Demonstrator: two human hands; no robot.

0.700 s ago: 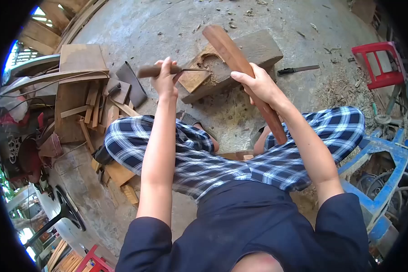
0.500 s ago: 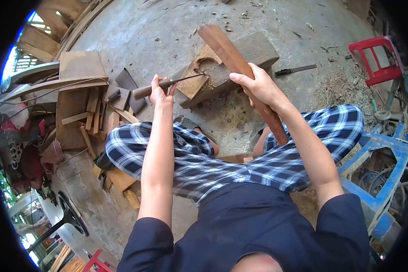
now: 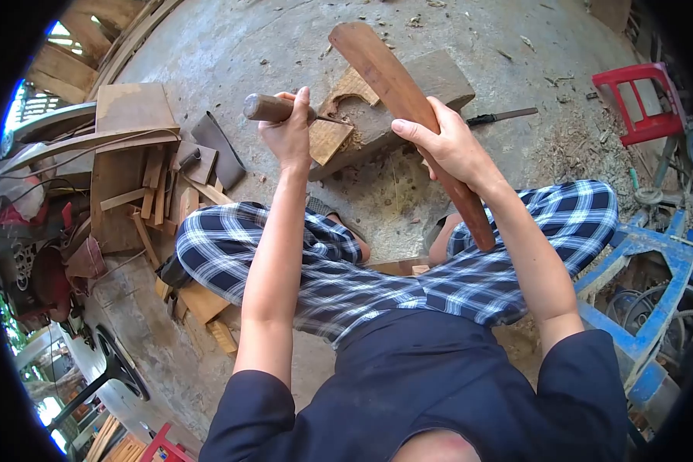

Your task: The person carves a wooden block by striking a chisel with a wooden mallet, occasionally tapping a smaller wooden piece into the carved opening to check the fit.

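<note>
My left hand [image 3: 286, 137] is wrapped round the brown wooden handle of a chisel [image 3: 273, 108], whose thin dark blade points right over the workpiece. My right hand [image 3: 453, 148] grips a long, slightly curved wooden bar [image 3: 385, 77] near its middle, tilted from upper left to lower right. Beneath them, a light wooden piece [image 3: 329, 141] with a curved cutout lies on a thick grey wood block [image 3: 439, 83]. Shavings sit in and beside the cutout. The bar's upper end hangs over the block.
A dark narrow tool [image 3: 503, 117] lies right of the block. Wood scraps [image 3: 155, 181] and a brown box-like piece [image 3: 135, 108] are at left. A red plastic stool [image 3: 645, 104] and a blue metal frame [image 3: 631, 254] stand at right. Shavings litter the floor.
My left hand has moved up and right and wrapped round the handle, whose butt end has risen. The wooden bar in my right hand has shifted slightly up at its far end.
</note>
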